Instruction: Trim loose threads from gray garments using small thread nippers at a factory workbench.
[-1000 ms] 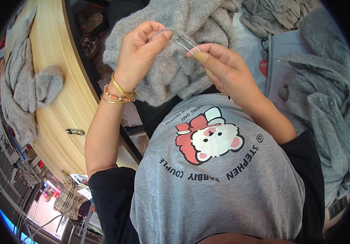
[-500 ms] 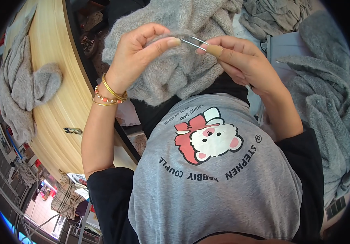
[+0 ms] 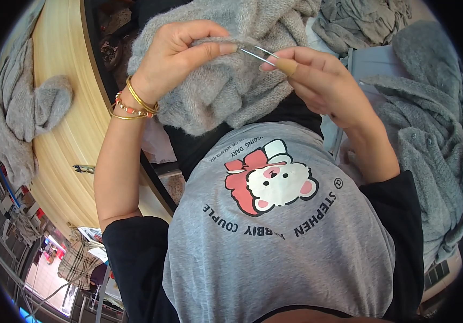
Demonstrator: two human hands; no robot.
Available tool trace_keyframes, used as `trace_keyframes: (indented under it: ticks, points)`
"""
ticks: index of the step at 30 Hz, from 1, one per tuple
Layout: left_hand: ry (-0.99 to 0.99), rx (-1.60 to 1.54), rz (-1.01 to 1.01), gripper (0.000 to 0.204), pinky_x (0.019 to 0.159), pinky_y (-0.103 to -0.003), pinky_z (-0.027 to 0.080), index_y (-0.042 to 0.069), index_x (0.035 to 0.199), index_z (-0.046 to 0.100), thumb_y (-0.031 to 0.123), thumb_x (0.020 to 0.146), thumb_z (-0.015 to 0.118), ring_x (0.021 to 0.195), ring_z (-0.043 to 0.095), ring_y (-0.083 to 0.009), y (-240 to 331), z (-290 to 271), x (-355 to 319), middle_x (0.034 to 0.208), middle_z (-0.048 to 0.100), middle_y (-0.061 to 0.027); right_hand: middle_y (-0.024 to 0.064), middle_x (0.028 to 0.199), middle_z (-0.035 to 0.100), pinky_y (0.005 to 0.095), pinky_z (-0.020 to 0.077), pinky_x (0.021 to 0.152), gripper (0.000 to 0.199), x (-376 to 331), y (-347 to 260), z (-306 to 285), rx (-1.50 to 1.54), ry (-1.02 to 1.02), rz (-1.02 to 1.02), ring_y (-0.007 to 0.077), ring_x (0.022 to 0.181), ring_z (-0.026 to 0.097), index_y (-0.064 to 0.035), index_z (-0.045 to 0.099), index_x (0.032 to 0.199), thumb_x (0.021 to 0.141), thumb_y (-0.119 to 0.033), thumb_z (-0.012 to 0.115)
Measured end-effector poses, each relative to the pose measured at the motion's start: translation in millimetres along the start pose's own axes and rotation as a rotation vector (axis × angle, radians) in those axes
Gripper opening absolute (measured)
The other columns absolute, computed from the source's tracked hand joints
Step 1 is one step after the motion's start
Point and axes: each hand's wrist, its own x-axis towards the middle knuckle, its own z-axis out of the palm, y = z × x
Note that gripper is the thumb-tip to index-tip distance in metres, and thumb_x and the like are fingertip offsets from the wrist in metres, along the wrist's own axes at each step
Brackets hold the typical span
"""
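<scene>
Left hand (image 3: 180, 59) pinches grey knit (image 3: 226, 91); right hand (image 3: 317, 81) grips tweezers (image 3: 258, 54), sweaters (image 3: 430, 134) beside.

Curved wooden table (image 3: 70, 134): grey knit garment (image 3: 24, 107), small dark clip (image 3: 83, 169) on it

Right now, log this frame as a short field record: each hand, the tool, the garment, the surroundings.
left hand: pinches a fold of the grey knit sweater
right hand: holds thin metal tweezers, tips at the pinched fold
left wrist: gold and beaded bangles
surroundings: wooden table at left, more grey knitwear at right
</scene>
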Motion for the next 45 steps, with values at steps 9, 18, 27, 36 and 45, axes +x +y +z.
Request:
trace_keyframes:
  ticks: [9,18,27,36,45]
  points:
    - [0.013,-0.266,-0.067,0.011,0.065,-0.018,0.042,0.000,0.096,0.067,0.008,0.090,0.063,0.074,0.053,-0.0034,1.0,-11.2,3.1,0.082,0.062,0.0023,-0.0059,0.053,0.046,0.0182,0.0272,0.040,0.025,3.0,16.2,22.8,-0.245,0.073,-0.169,0.0023,0.040,0.032,-0.0010,0.058,0.117,0.097,-0.012,0.046]
    - [0.023,-0.515,-0.202,0.010,0.062,-0.016,0.041,0.000,0.094,0.065,0.009,0.090,0.063,0.071,0.054,-0.0033,-12.5,-3.1,7.8,0.080,0.061,0.0032,-0.0079,0.050,0.038,0.0170,0.0251,0.036,0.026,-0.9,3.4,25.0,0.576,-0.087,0.227,0.0014,0.036,0.030,0.0002,0.058,0.116,0.099,-0.015,0.044]
    - [-0.010,-0.156,-0.228,0.017,0.063,-0.019,0.040,0.003,0.096,0.065,0.019,0.092,0.062,0.072,0.051,-0.0044,17.2,-1.6,9.0,0.079,0.055,0.0041,-0.0096,0.048,0.032,0.0155,0.0220,0.035,0.030,-1.8,8.4,27.1,0.239,0.058,0.163,-0.0003,0.036,0.025,0.0009,0.058,0.115,0.100,-0.021,0.045]
    - [-0.068,0.267,0.498,0.014,0.067,-0.026,0.043,0.001,0.091,0.068,0.015,0.087,0.065,0.075,0.054,-0.0152,33.0,3.1,34.4,0.078,0.055,-0.0064,-0.0107,0.053,0.036,0.0153,0.0211,0.038,0.030,-0.7,9.3,22.0,0.065,0.071,0.076,-0.0022,0.042,0.028,-0.0007,0.060,0.116,0.099,-0.022,0.047]
    - [0.138,0.020,-0.124,0.013,0.060,-0.028,0.041,-0.002,0.086,0.067,0.010,0.087,0.064,0.068,0.052,-0.0127,25.5,13.5,19.4,0.074,0.054,-0.0049,-0.0109,0.058,0.040,0.0145,0.0210,0.043,0.028,2.3,4.8,23.9,0.035,0.083,0.083,-0.0026,0.048,0.032,-0.0014,0.060,0.117,0.099,-0.018,0.047]
